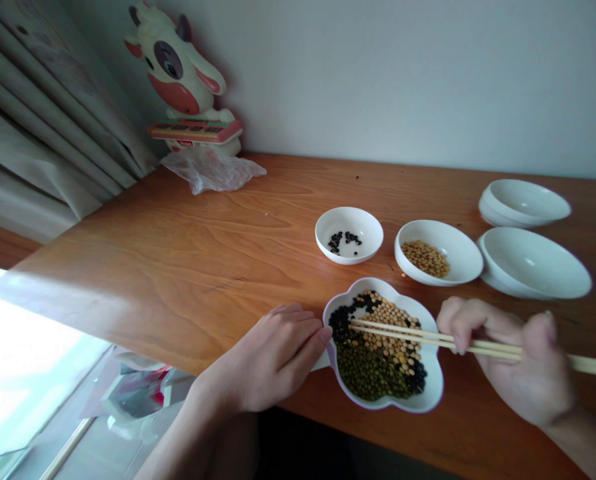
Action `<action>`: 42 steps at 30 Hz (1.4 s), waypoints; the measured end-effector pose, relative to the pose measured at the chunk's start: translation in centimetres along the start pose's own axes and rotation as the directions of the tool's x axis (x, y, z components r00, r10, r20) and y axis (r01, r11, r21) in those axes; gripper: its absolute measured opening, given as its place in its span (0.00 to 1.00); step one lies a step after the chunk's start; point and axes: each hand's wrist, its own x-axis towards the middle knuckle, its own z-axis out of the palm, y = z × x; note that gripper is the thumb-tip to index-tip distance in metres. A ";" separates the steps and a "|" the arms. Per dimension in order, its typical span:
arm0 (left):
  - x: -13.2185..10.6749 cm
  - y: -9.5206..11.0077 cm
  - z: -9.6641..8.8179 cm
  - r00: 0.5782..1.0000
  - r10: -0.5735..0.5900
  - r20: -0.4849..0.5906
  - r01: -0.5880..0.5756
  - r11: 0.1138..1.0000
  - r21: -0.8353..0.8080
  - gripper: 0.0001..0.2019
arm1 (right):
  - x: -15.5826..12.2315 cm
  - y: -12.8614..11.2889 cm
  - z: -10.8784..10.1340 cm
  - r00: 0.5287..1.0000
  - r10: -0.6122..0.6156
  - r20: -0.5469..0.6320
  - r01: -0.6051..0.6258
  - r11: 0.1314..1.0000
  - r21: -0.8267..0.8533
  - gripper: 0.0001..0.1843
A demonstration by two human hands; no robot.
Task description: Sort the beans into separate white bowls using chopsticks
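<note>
A white, scalloped dish [434,393] with a short handle stands near the table's front edge. In it lie black beans [342,327], yellow soybeans [391,323] and green mung beans [368,373], partly mixed at their borders. My left hand [283,350] grips the dish at its handle side, thumb against the rim; some fingers are hidden beneath. My right hand [513,357], slightly blurred, holds a pair of wooden chopsticks [471,345]. Their tips are close together among the black beans and soybeans; I cannot tell whether a bean is pinched between them.
Behind the dish stand a white bowl [328,220] with some black beans and another bowl [465,250] with soybeans [425,259]. Two more white bowls [535,260] [525,200] are at the right. A cow toy keyboard [193,130] and clear plastic bag [211,173] sit at the back left.
</note>
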 end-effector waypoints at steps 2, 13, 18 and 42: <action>0.0 0.0 0.0 1.000 0.000 -0.003 0.000 1.000 -0.003 0.22 | 0.1 0.0 -0.1 0.999 -0.044 0.021 0.045 0.998 -0.037 0.44; 0.1 0.0 0.0 0.999 -0.034 -0.009 0.034 0.999 -0.033 0.22 | 0.6 -0.5 -1.6 0.999 -0.045 0.024 0.047 0.995 -0.091 0.47; 0.2 0.0 0.0 0.999 -0.044 0.002 0.044 0.998 -0.041 0.22 | 0.6 -0.6 -0.8 0.996 -0.068 0.064 0.075 0.991 -0.110 0.46; 0.1 0.0 0.0 1.000 -0.024 -0.020 0.023 0.999 -0.044 0.22 | 0.6 0.0 -0.1 0.986 -0.157 0.052 0.162 0.981 -0.108 0.42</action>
